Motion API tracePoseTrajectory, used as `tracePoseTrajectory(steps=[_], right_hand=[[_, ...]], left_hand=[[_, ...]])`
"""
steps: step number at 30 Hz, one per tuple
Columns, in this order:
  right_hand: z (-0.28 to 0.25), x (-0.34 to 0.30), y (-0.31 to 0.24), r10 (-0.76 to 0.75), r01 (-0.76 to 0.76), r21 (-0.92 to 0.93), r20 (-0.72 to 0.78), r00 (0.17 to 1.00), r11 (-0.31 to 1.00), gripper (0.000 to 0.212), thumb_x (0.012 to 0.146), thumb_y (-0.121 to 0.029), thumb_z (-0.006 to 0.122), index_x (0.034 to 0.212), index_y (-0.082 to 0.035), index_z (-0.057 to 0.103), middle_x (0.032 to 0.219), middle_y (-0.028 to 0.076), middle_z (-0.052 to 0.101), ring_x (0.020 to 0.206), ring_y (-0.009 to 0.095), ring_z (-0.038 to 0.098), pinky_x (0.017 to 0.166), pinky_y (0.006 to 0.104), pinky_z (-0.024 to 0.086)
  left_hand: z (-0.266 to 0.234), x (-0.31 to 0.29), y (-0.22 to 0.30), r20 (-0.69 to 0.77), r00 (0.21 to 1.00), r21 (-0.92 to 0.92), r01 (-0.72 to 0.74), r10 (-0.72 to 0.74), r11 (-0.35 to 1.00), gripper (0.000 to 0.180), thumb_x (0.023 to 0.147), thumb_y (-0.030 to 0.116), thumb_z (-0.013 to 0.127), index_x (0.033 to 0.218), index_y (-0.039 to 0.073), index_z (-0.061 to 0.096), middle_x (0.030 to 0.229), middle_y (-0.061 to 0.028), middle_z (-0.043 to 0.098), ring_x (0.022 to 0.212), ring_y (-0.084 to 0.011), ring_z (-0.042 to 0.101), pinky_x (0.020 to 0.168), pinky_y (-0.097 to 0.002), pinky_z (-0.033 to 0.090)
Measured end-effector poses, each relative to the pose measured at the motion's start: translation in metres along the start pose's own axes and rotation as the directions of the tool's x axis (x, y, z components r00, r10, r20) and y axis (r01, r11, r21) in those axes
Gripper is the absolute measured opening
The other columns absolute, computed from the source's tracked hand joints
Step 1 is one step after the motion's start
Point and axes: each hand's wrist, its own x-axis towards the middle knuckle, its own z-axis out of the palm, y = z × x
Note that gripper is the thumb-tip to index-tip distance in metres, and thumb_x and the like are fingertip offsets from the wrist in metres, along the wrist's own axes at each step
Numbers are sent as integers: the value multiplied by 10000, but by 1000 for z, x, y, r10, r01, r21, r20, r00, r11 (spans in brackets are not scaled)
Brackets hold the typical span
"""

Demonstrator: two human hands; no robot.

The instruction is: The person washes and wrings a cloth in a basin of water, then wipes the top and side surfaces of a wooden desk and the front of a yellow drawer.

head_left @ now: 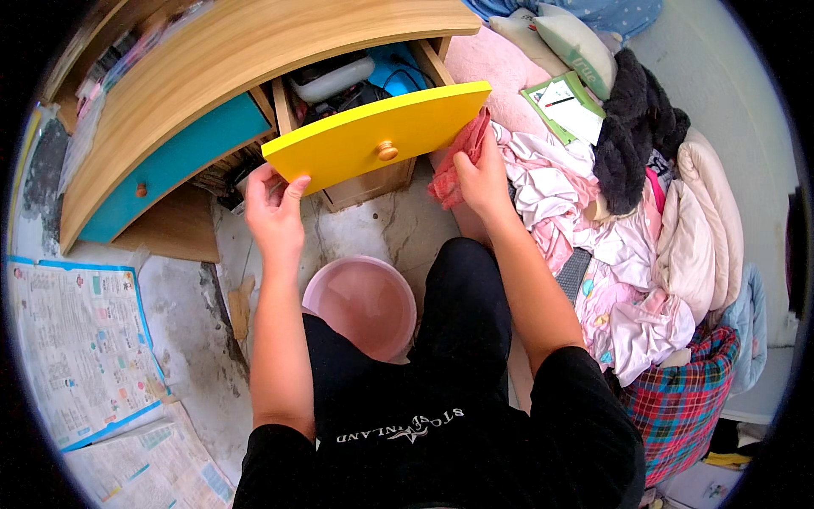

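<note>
A yellow drawer (339,146) with a round wooden knob (387,151) is pulled out of the wooden desk (280,42). Inside lie a white rounded object (332,78), black cables and something blue. My left hand (275,208) grips the lower left corner of the drawer front, thumb on the near side and fingers partly hidden behind it. At the drawer's right end, my right hand (485,176) holds a crumpled coral-red cloth (449,174) against the front's edge. Below the drawer, a pink basin (360,305) with murky liquid stands on the floor between my legs.
A teal drawer (182,165) sits closed to the left. Rumpled clothes (551,199), a black fuzzy garment (632,127), a green book (564,106) and pillows cover the bed at right. A plaid bundle (687,399) lies nearer. Printed sheets (80,348) hang at left.
</note>
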Motion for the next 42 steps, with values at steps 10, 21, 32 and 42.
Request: tracePoseTrajectory(steps=[10,21,32,42], right_hand=[[8,4,-13,-183,169,-103,-144,973,980,547,948,-48,588,1483,12,495,1268,272,710,1236,406,706,1043,447,543],[15,5,-10,31,-30,38,-20,999,999,674,951,-30,569,1603,19,406,1476,227,624,1393,315,615,1165,381,460],[32,-11,15,413,-445,893,380,828,71,431,990,10,556,1419,-26,553,1285,125,696,1152,281,704,1051,435,573],[13,-17,20,465,-633,773,574,674,-37,307,964,-51,594,1262,22,606,1122,178,760,933,267,765,821,401,659]], left_hand=[[-1,3,-2,9,1000,3,1,-1,1000,409,972,38,819,1308,-14,592,1265,-110,682,1166,-193,675,1057,-345,541],[-7,7,-3,5,1000,38,-9,9,999,427,969,35,821,1317,-18,580,1263,-111,673,1182,-209,674,1054,-356,547],[-9,7,-4,-20,1000,-10,-4,4,1000,449,952,22,836,1321,-12,582,1260,-110,669,1163,-205,675,1044,-354,550],[-9,-7,-2,-49,999,-18,17,-18,1000,439,946,29,845,1288,7,571,1239,-94,673,1171,-197,653,1066,-357,521]])
